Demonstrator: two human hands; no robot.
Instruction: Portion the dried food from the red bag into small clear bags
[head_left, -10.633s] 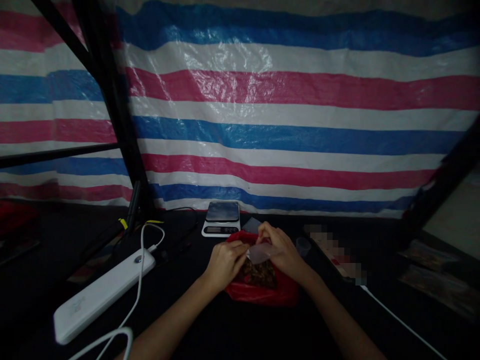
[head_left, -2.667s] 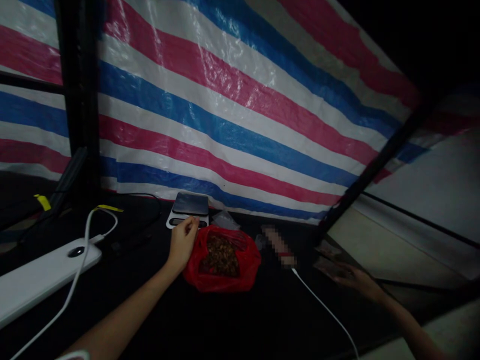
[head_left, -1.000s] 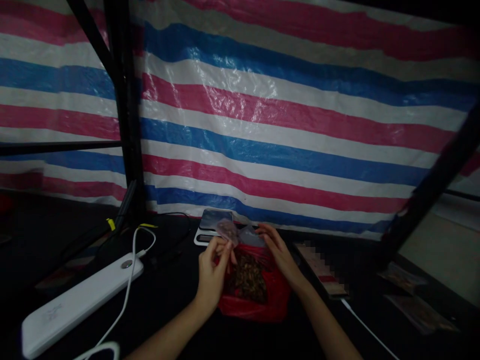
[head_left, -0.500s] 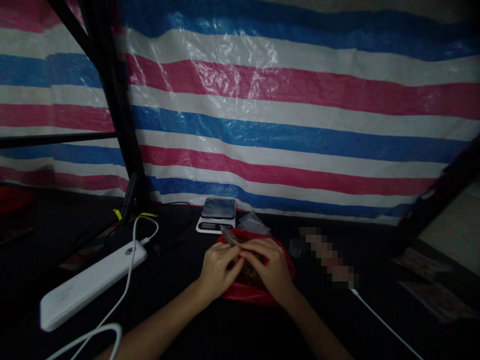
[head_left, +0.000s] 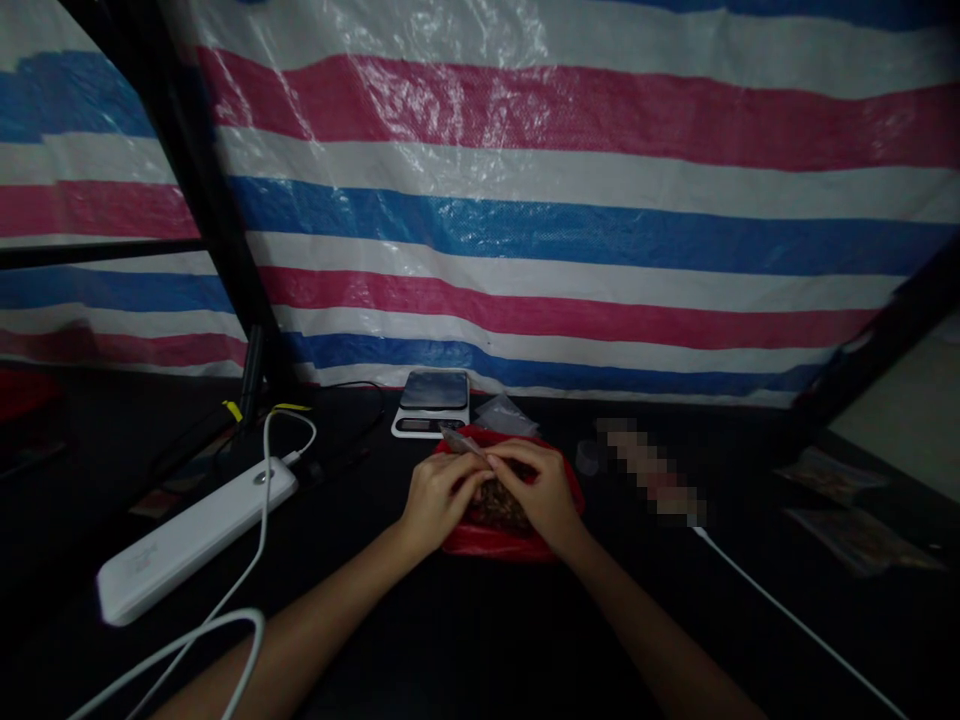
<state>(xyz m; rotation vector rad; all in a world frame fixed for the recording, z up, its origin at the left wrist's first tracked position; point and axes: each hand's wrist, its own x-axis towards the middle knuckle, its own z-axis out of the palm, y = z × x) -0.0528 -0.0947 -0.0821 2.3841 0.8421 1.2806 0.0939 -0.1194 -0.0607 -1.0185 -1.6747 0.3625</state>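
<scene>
My left hand (head_left: 441,498) and my right hand (head_left: 541,488) meet at the fingertips, both pinching the edge of a small clear plastic bag (head_left: 459,441). The bag's far end sticks out past my left fingers, and the rest is hidden by the hands. Directly beneath them lies an open red plastic bag (head_left: 480,544) with brown, dried-looking bits (head_left: 504,508) in it; their kind is too dark to tell. Behind the red bag are a white digital scale (head_left: 431,404) with a dark top plate and a flat clear plastic bag (head_left: 507,415).
On the black table (head_left: 450,640), a white power strip-like block (head_left: 199,540) with a white cable lies left. A small clear cup (head_left: 587,457) and a blurred-out object (head_left: 652,472) on a cable lie right, with filled clear packets (head_left: 862,540) beyond. A striped sheet (head_left: 562,230) hangs behind.
The view has tilted down, so things sit higher in it. My fingertips still pinch the small bag, with slight finger movement. More of the brown bits shows between my hands.
</scene>
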